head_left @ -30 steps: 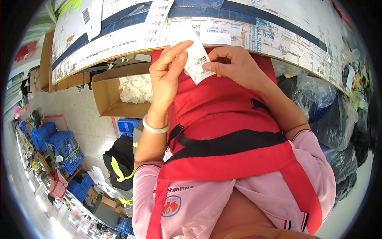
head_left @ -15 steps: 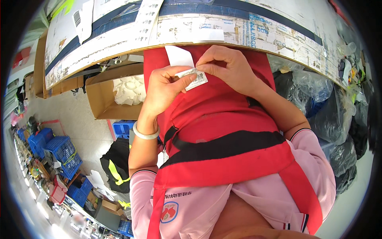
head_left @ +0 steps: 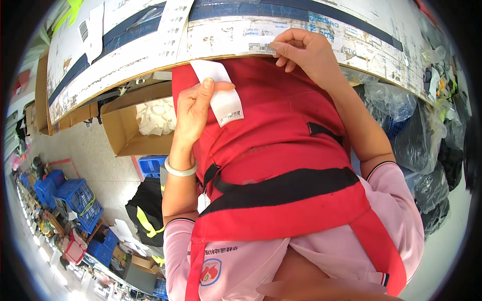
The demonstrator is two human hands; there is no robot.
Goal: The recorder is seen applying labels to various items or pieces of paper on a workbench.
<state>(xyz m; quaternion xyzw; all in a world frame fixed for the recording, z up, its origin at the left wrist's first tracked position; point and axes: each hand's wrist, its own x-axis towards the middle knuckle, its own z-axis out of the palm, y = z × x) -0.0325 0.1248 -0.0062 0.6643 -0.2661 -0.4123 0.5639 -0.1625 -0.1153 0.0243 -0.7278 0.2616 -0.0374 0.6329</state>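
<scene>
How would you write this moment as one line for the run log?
left hand: holds white barcode label strip | right hand: at small barcode label, by cardboard's near edge | below: red apron

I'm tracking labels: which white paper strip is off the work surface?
The strip pinched in the left hand, in front of the red apron; the other strips lie on the cardboard work surface.

At eleven o'clock, the left hand grips, thumb pointing to twelve, forefinger to three, left forearm nearly upright. At one o'clock, the right hand curls, its fingertips bunched, right forearm slanting toward eleven.
</scene>
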